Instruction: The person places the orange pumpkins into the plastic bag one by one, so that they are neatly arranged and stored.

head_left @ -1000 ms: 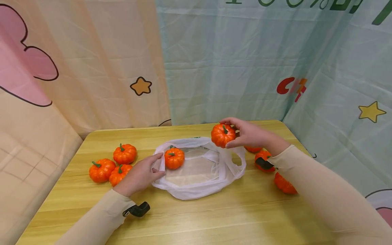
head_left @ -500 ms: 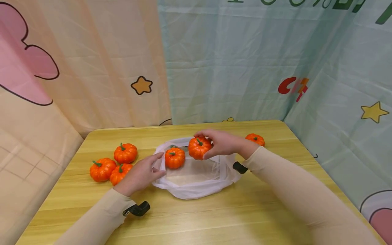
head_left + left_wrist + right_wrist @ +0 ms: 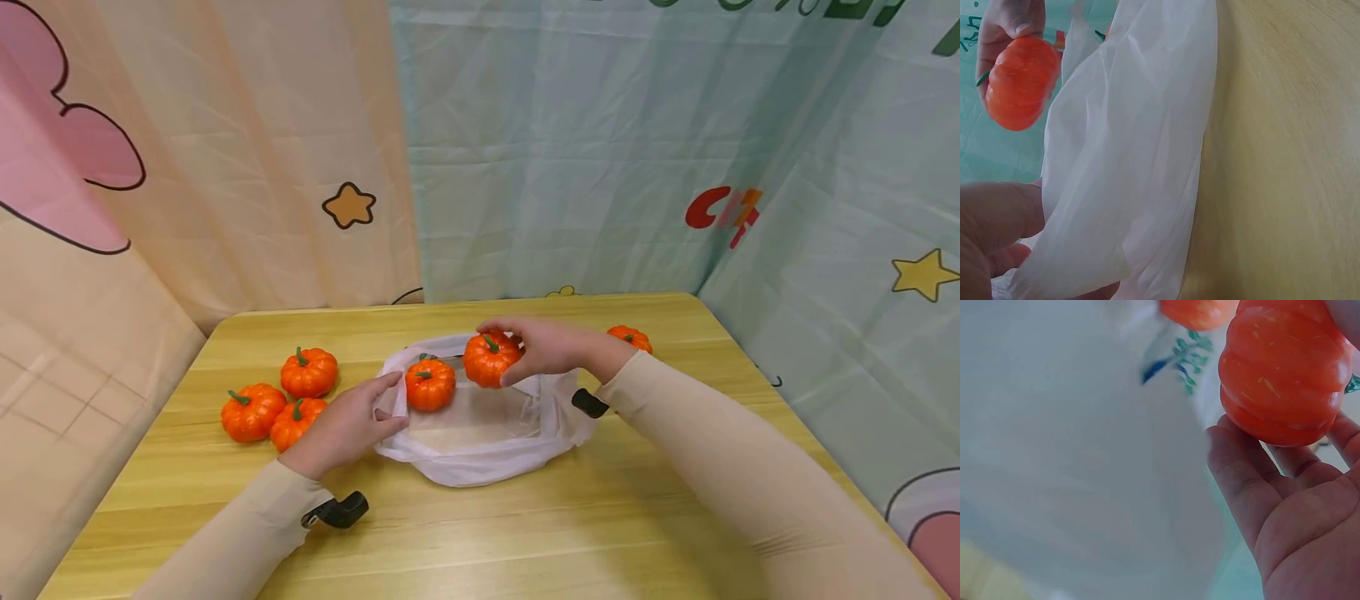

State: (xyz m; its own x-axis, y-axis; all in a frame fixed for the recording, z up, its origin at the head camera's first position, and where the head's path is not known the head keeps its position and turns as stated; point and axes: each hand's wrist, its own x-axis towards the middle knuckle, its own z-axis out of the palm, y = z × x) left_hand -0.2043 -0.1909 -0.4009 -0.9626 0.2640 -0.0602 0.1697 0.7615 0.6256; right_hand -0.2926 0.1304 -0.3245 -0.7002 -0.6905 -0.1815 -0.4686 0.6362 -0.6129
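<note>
The orange pumpkin (image 3: 491,361) is in the right hand (image 3: 552,346), whose thumb and fingers curve round it. It hangs over the mouth of a white plastic bag (image 3: 480,473), toward twelve o'clock of the opening; it is held, not set down. The left hand (image 3: 351,422) is at the bag's nine o'clock rim, thumb and forefinger spread in a wide curve; in the left wrist view the plastic passes between thumb and fingers, so it appears to hold that side.

The bag stands on the counter (image 3: 465,550) with its mouth spread upward. Inside it, at about ten o'clock of the opening, sits a second pumpkin (image 3: 430,386), just beside the held one; whether the two touch is hard to tell. The rest of the inside that shows is bare plastic, though the near wall and folds hide part of it.

Judged from this layout, the work is only partly done. One pumpkin lies in the bag and one is in hand above it. Outside, three more pumpkins (image 3: 309,373) lie grouped at nine o'clock from the bag, and another pumpkin (image 3: 628,337) shows at two o'clock, partly behind the right sleeve (image 3: 720,433). Whether that arm covers others cannot be told.
</note>
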